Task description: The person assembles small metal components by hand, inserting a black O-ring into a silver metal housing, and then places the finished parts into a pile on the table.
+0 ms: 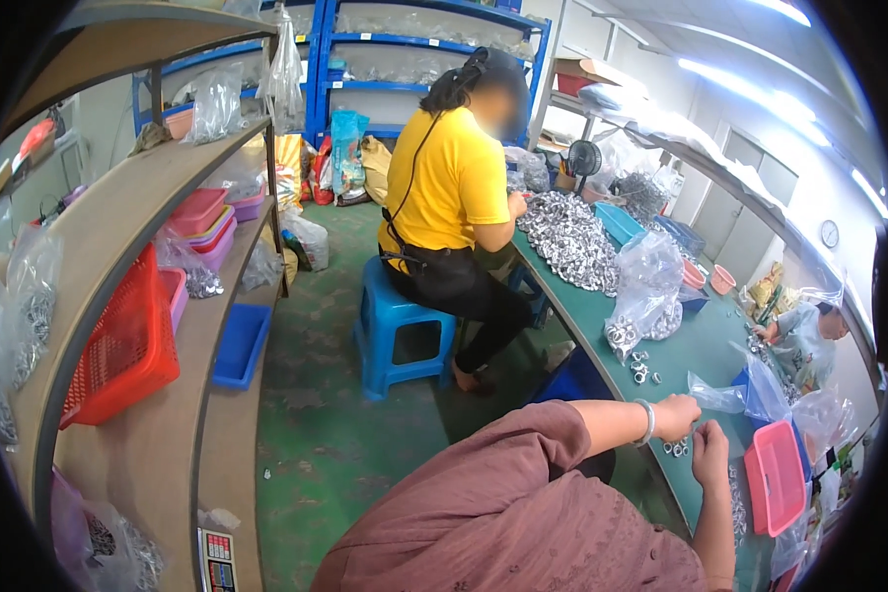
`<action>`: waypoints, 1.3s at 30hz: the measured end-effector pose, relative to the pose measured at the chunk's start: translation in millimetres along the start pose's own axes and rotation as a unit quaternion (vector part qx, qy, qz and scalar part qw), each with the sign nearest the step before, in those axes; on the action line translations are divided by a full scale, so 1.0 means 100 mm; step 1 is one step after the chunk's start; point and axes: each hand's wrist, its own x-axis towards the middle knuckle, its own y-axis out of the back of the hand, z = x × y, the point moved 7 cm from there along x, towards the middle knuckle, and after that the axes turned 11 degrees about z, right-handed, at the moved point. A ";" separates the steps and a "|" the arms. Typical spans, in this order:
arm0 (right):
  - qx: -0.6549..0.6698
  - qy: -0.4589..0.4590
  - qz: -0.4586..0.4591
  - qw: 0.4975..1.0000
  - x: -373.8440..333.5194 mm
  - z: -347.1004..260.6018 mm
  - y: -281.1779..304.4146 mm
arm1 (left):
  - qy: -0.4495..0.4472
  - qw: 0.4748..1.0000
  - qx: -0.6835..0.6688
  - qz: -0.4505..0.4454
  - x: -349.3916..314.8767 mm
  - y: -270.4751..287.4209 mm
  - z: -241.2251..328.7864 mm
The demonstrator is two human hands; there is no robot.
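Both my hands are over the green tabletop (587,314) at the right. My left hand (675,417), with a bangle at the wrist, is closed, its fingers curled. Close beside it, my right hand (710,452) is also closed, knuckles up. Whatever either hand pinches is too small or hidden to make out. Just under them lie several small silvery metal rings (677,448). A clear plastic bag (715,395) lies just beyond my left hand. To the right of my right hand stands a pink plastic basket (775,478), with a row of small metal parts (737,505) near it.
A person in yellow (444,183) sits on a blue stool (390,335) by a heap of metal parts (572,237). Another person (809,340) works across the table. A filled clear bag (646,286) stands between. Shelving (118,227) with a red basket (128,340) lines the left.
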 end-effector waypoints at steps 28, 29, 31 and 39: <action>0.343 -0.216 0.134 0.904 -0.52 -0.21 0.77 | 0.250 0.773 -0.573 -0.108 -0.29 0.11 0.91; 0.374 -0.224 0.141 0.889 -0.57 -0.19 0.79 | 0.257 0.767 -0.577 -0.116 -0.34 0.10 0.94; 0.431 -0.243 0.178 0.850 -0.67 -0.20 0.87 | 0.264 0.753 -0.589 -0.130 -0.37 0.10 1.05; 0.417 -0.214 0.230 0.853 -0.96 -0.15 1.14 | 0.277 0.715 -0.616 -0.181 -0.48 -0.08 1.37</action>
